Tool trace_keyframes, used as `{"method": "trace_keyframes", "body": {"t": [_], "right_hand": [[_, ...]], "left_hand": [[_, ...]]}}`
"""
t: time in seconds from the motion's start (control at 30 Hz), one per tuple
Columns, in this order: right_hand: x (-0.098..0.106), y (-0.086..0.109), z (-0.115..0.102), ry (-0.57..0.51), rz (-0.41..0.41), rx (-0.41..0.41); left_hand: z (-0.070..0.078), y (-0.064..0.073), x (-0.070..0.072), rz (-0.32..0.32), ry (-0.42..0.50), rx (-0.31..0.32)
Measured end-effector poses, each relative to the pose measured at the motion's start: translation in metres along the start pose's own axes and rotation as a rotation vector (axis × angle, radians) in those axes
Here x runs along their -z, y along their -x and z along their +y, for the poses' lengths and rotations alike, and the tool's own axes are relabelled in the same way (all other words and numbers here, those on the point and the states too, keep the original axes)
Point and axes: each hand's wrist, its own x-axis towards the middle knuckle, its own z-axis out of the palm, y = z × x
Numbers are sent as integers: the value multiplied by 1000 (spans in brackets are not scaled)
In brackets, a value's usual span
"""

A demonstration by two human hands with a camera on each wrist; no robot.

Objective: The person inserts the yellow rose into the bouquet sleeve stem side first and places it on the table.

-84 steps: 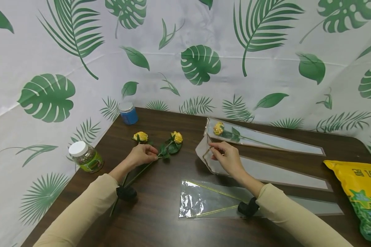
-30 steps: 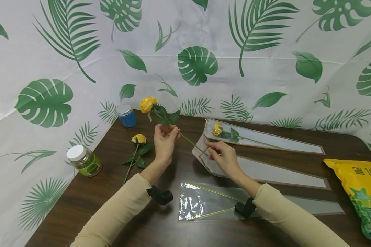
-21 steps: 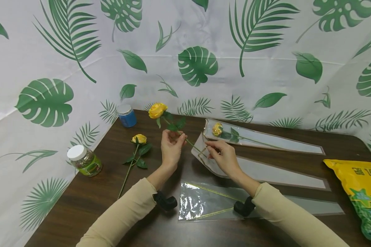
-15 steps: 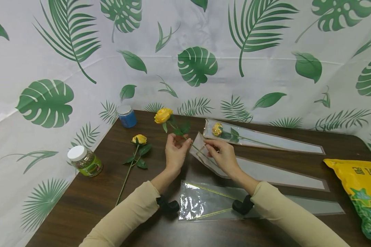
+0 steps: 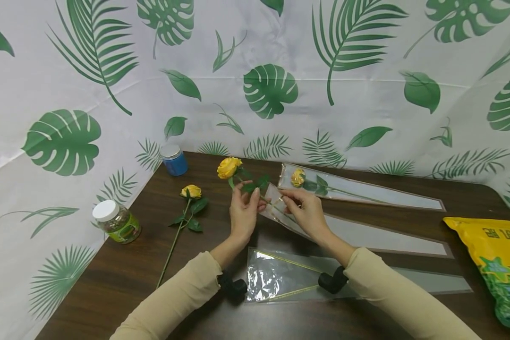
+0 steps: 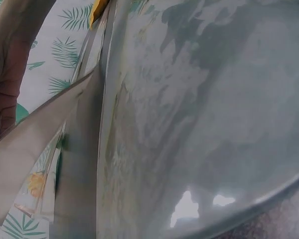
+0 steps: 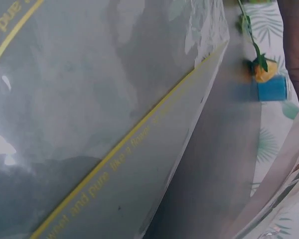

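In the head view my left hand [image 5: 243,215] pinches the green stem of a yellow artificial-looking rose [image 5: 229,167], its bloom and leaves above the fingers. The stem slants down to the right into the mouth of a long tapered flower sleeve [image 5: 378,233], white with a brownish border. My right hand [image 5: 308,212] pinches that sleeve's lifted mouth edge between thumb and fingers. The lifted sleeve flap [image 6: 35,154] shows in the left wrist view. Another yellow rose [image 5: 191,191] lies on the table to the left, its lower stem hidden behind the left sleeve.
Behind lies a sleeve with a rose [image 5: 298,177] inside. In front is a clear sleeve [image 5: 289,274] with yellow lines, partly under the right forearm. A white-lidded jar [image 5: 116,222] and blue jar [image 5: 174,159] stand left; a yellow bag [image 5: 495,264] lies right.
My left hand picked up the rose from the table, brought it right, and lowered it as its stem slid further into the sleeve's mouth. My right hand stayed at the sleeve's edge.
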Motion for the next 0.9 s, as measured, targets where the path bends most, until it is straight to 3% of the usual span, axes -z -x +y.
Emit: {"method": "trace_keyframes", "body": {"t": [0.17, 0.33, 0.47, 0.6, 0.77, 0.9], "right_hand": [[0, 0, 0, 20, 5, -2], [0, 0, 0, 41, 14, 18], [0, -1, -1, 41, 12, 19], [1, -2, -2, 20, 10, 9], [2, -3, -2, 23, 14, 4], [2, -3, -2, 35, 16, 3]], "left_hand": [[0, 0, 3, 0, -46, -1], [1, 0, 3, 48, -64, 29], [11, 4, 1, 97, -162, 32], [9, 7, 1, 110, -245, 24], [-4, 6, 1, 82, -173, 38], [-5, 7, 0, 71, -140, 47]]}}
